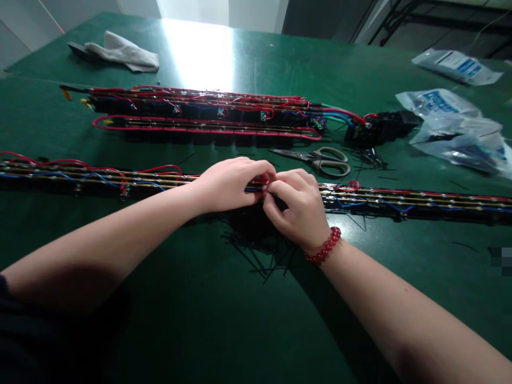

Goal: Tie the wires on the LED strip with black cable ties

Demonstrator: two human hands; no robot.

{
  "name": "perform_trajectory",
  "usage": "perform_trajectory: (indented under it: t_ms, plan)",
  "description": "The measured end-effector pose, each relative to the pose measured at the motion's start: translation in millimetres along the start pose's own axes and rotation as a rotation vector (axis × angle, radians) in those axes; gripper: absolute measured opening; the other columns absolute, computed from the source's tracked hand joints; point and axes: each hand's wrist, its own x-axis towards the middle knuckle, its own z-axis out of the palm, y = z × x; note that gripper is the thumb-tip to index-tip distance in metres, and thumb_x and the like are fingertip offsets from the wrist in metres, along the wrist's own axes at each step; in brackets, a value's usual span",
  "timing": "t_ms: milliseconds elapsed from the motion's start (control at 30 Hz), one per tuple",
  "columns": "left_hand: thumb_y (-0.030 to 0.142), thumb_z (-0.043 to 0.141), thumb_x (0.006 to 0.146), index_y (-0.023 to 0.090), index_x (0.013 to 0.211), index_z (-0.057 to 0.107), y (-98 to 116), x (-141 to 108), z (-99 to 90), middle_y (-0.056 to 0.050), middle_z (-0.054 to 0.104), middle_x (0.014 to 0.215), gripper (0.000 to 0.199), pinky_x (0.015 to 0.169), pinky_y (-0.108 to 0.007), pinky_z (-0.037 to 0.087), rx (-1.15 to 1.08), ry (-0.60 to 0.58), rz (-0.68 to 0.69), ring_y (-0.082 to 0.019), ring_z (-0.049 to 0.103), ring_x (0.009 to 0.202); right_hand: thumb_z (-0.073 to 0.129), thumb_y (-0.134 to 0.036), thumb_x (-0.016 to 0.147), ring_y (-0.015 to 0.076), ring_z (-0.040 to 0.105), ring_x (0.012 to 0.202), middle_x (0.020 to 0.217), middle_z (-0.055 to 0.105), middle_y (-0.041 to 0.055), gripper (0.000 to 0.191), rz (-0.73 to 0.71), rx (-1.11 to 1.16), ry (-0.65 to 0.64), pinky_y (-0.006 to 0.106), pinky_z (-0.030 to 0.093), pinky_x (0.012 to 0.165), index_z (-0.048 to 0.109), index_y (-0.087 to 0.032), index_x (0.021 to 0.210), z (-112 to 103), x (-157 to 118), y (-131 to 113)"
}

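A long black strip (372, 200) with brass-coloured rods and red and blue wires runs across the green table (192, 320). Over its middle, my left hand (236, 182) and my right hand (298, 205) meet, fingertips pinched close together at a red wire. What each hand grips is too small to make out. A red bead bracelet (326, 246) circles my right wrist. Thin black ties (262, 258) lie scattered just below my hands.
Behind the strip lie a wired assembly (208, 109) with a black connector (384, 127), and scissors (324, 160). Plastic bags (460, 125) are at the right, another bag (456, 65) behind them. A white cloth (126, 52) sits at the back left.
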Motion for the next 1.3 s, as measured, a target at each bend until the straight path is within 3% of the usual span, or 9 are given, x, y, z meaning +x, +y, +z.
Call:
perform_trajectory:
  t_ms: [167,300,400,533,733,833,1000,1167,1300]
  plan:
    - [0.025,0.061,0.084,0.022,0.121,0.058,4.8,-0.7,0.0,-0.004,0.073,0.114,0.036,0.091,-0.034,0.054,-0.262,0.023,-0.144,-0.019,0.069,0.104,0.056,-0.021,0.09,0.0216,0.061,0.088,0.093,0.071,0.0065,0.013,0.04,0.052,0.051,0.039,0.048,0.081,0.067,-0.021,0.083,2.4,-0.2,2.8]
    - [0.017,0.052,0.085,0.022,0.123,0.057,4.4,1.2,-0.7,-0.004,0.074,0.11,0.039,0.092,-0.035,0.055,-0.266,0.067,-0.287,-0.018,0.07,0.102,0.057,-0.02,0.09,0.0212,0.06,0.088,0.093,0.072,0.0056,0.015,0.023,-0.007,0.041,0.039,0.047,0.08,0.069,-0.021,0.082,3.9,-1.2,3.9]
    - [0.018,0.048,0.085,0.02,0.116,0.063,2.6,3.1,0.3,-0.005,0.074,0.109,0.034,0.09,-0.036,0.055,-0.14,0.037,-0.28,-0.02,0.069,0.1,0.06,-0.019,0.088,0.0215,0.059,0.089,0.094,0.073,0.0049,0.013,0.021,-0.066,0.017,0.039,0.046,0.08,0.07,-0.021,0.081,3.4,-1.8,2.9]
    - [0.026,0.041,0.089,0.017,0.109,0.07,0.9,3.4,4.0,-0.009,0.072,0.117,0.036,0.102,-0.044,0.049,0.044,0.026,-0.27,-0.027,0.064,0.113,0.058,-0.02,0.089,0.0214,0.059,0.091,0.097,0.075,0.0039,0.014,0.011,-0.036,-0.016,0.04,0.046,0.082,0.072,-0.022,0.085,1.0,-2.1,0.6]
    - [0.03,0.041,0.088,0.022,0.099,0.075,-0.8,5.4,2.8,-0.004,0.076,0.106,0.037,0.089,-0.038,0.053,-0.034,-0.036,-0.325,-0.025,0.068,0.099,0.059,-0.022,0.088,0.0222,0.059,0.089,0.097,0.075,0.0043,0.015,0.005,-0.009,-0.008,0.041,0.046,0.081,0.073,-0.02,0.088,-1.4,-1.4,-0.1]
    - [0.031,0.047,0.085,0.024,0.093,0.076,-2.7,6.7,1.8,-0.002,0.078,0.098,0.031,0.084,-0.034,0.053,-0.15,-0.001,-0.367,-0.022,0.07,0.092,0.058,-0.022,0.089,0.0218,0.059,0.089,0.097,0.076,0.0042,0.015,0.012,0.008,0.0,0.041,0.047,0.081,0.073,-0.021,0.088,-0.8,-1.1,0.7]
    - [0.035,0.056,0.084,0.023,0.087,0.076,-4.7,6.0,5.9,0.0,0.077,0.087,0.023,0.074,-0.029,0.052,-0.285,0.073,-0.323,-0.017,0.068,0.08,0.057,-0.021,0.091,0.0217,0.061,0.089,0.096,0.075,0.0047,0.014,0.013,0.035,0.016,0.04,0.049,0.082,0.07,-0.02,0.085,1.4,-0.2,2.9]
    - [0.027,0.061,0.082,0.023,0.083,0.072,-2.7,3.2,11.6,0.002,0.076,0.085,0.013,0.076,-0.028,0.051,-0.317,0.188,-0.284,-0.015,0.068,0.079,0.059,-0.022,0.092,0.0212,0.062,0.089,0.094,0.073,0.0055,0.008,0.059,0.094,0.06,0.038,0.05,0.081,0.065,-0.021,0.086,3.0,0.7,5.1]
    - [0.027,0.057,0.087,0.022,0.085,0.069,3.3,-0.5,14.2,0.002,0.074,0.083,0.013,0.074,-0.028,0.049,-0.213,0.247,-0.255,-0.015,0.067,0.077,0.058,-0.023,0.093,0.0215,0.061,0.089,0.092,0.071,0.0062,0.008,0.095,0.12,0.078,0.038,0.051,0.081,0.063,-0.021,0.087,2.5,1.2,5.3]
